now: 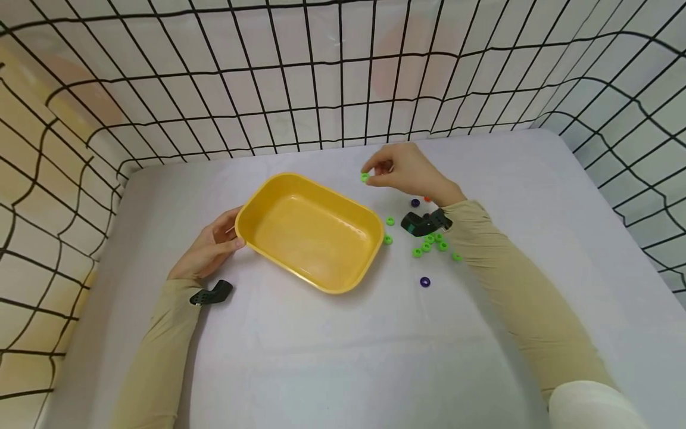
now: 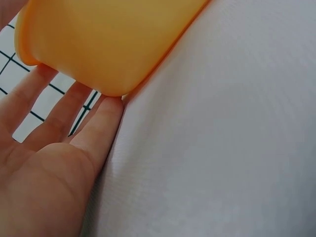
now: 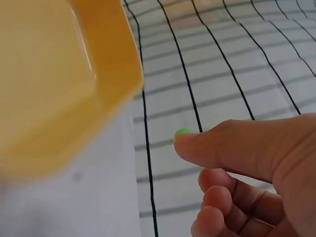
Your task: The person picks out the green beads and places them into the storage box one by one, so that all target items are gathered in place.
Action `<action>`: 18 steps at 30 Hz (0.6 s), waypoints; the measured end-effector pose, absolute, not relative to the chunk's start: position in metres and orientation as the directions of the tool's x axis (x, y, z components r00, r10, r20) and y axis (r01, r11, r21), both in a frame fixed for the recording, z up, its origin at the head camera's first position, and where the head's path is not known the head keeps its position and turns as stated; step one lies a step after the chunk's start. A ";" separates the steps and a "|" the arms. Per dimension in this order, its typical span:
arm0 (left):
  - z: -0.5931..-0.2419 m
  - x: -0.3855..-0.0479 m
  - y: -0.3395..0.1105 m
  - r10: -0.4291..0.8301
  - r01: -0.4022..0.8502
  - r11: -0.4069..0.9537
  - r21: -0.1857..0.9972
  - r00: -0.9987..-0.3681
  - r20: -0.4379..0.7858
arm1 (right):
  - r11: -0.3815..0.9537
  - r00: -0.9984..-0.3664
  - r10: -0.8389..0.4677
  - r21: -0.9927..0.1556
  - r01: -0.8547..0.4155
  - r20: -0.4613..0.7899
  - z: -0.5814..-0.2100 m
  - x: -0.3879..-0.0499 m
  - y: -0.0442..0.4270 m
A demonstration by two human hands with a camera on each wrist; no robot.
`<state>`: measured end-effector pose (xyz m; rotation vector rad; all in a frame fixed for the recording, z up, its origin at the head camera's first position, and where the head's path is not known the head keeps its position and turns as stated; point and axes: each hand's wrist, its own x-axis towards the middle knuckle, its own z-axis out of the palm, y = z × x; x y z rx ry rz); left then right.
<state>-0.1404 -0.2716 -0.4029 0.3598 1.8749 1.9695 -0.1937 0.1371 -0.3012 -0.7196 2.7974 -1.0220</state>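
Note:
A yellow plastic tray (image 1: 308, 229) with raised walls lies at a slant on the white table. My left hand (image 1: 214, 243) holds its left end, the thumb by the rim and the fingers against the outer wall; the left wrist view shows that wall (image 2: 113, 44) close up. Beyond the tray's far right side, my right hand (image 1: 404, 173) pinches a small green ring (image 1: 365, 177) between thumb and fingertips, above the table. In the right wrist view only a sliver of the green ring (image 3: 183, 131) shows past the thumb; the other fingers are curled.
Right of the tray lie several loose green rings (image 1: 426, 246), a dark purple ring (image 1: 425, 282) and another purple ring (image 1: 415, 203). Red pieces (image 1: 427, 199) show partly behind the right wrist. A black wire grid (image 1: 316, 77) borders the table's back and sides.

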 end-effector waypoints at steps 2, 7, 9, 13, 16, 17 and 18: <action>-0.403 -0.140 -0.272 0.453 -0.103 -0.019 0.995 -0.887 -0.083 | 0.641 -0.858 -0.505 -0.625 -0.445 0.093 -0.299 -0.199 0.115; -0.404 -0.141 -0.273 0.455 -0.099 -0.019 0.995 -0.887 -0.080 | 0.602 -0.803 -0.590 -0.620 -0.503 0.078 -0.305 -0.208 0.072; -0.404 -0.141 -0.274 0.454 -0.101 -0.019 0.995 -0.887 -0.081 | 0.597 -0.787 -0.614 -0.619 -0.510 0.056 -0.310 -0.210 0.057; -0.405 -0.140 -0.274 0.453 -0.099 -0.015 0.995 -0.888 -0.082 | 0.599 -0.759 -0.651 -0.620 -0.506 -0.009 -0.321 -0.212 0.030; -0.407 -0.141 -0.274 0.452 -0.095 -0.013 0.995 -0.889 -0.079 | 0.611 -0.737 -0.673 -0.605 -0.510 -0.059 -0.326 -0.212 0.011; -0.407 -0.142 -0.274 0.452 -0.094 -0.012 0.996 -0.889 -0.078 | 0.616 -0.729 -0.681 -0.595 -0.517 -0.071 -0.328 -0.212 0.005; -0.407 -0.142 -0.274 0.452 -0.093 -0.014 0.996 -0.888 -0.077 | 0.619 -0.722 -0.687 -0.586 -0.524 -0.081 -0.329 -0.212 0.000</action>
